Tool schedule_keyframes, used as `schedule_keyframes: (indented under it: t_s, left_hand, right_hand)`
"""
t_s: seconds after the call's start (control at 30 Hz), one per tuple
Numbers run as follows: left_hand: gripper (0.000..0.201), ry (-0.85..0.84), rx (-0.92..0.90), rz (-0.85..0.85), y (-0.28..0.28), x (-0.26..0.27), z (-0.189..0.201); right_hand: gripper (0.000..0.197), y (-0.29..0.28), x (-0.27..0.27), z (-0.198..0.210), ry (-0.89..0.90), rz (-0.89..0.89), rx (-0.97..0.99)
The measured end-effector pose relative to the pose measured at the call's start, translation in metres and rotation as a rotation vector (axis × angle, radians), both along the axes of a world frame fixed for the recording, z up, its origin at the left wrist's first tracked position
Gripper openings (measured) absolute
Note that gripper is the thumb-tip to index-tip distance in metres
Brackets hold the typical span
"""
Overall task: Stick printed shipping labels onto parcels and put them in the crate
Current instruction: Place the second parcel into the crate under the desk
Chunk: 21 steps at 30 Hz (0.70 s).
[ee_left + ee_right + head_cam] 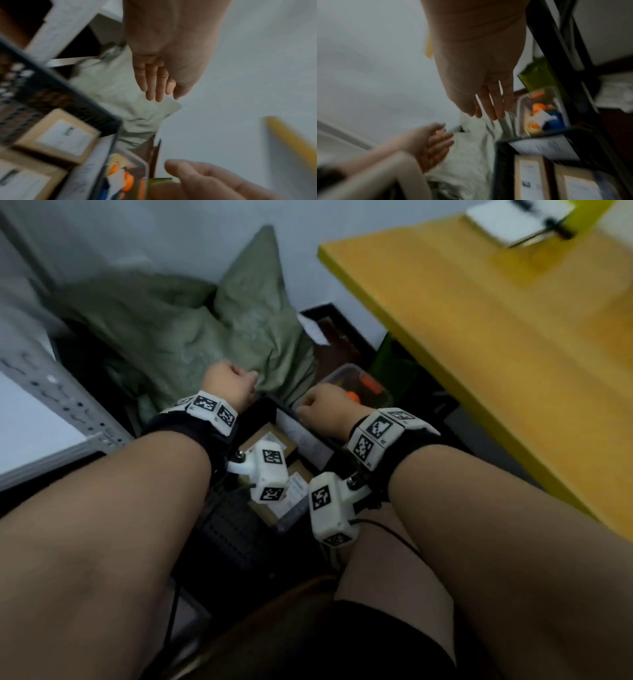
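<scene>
A black perforated crate [226,529] stands on the floor between my forearms. In it lie brown cardboard parcels [270,440] with white labels stuck on top; two show in the right wrist view [530,178] and one in the left wrist view [56,136]. A white printed sheet [546,148] leans inside the crate's far wall. My left hand [154,83] hovers beyond the crate over a green sack, fingers straight, holding nothing. My right hand [488,102] hangs above the crate's far right corner, fingers straight and empty. All views are blurred by motion.
A crumpled green sack [191,330] lies against the wall behind the crate. A clear plastic box [356,385] with orange items sits right of it. A yellow table [496,337] with a notepad [513,220] stands at right, a grey metal shelf [51,392] at left.
</scene>
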<state>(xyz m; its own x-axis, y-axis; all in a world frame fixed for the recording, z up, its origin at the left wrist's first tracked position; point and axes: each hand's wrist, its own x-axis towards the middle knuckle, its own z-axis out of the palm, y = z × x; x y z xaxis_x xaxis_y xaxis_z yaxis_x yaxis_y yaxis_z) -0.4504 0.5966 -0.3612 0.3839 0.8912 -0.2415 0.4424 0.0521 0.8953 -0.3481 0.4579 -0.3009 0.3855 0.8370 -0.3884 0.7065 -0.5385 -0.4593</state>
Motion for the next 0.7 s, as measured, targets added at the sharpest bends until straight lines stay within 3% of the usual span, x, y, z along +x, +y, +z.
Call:
schedule_keyframes:
  t_s: [0.17, 0.33, 0.53, 0.7]
  left_hand:
    - [0.02, -0.114, 0.174, -0.083, -0.022, 0.025, 0.11]
    - [0.019, -0.214, 0.255, -0.204, -0.086, 0.069, 0.197]
    - [0.018, -0.338, 0.389, -0.499, -0.221, 0.153, 0.281]
    - [0.019, -0.43, 0.388, -0.756, -0.349, 0.226, 0.311]
  right_hand:
    - [0.027, -0.035, 0.006, 0.076, -0.076, -0.021, 0.211]
    - [0.029, -0.11, 0.05, 0.164, -0.155, -0.151, 0.383]
    - [0.024, -0.259, 0.112, 0.231, -0.234, -0.435, 0.553]
    - [0.026, -0.402, 0.157, 0.243, -0.319, -0.669, 0.544]
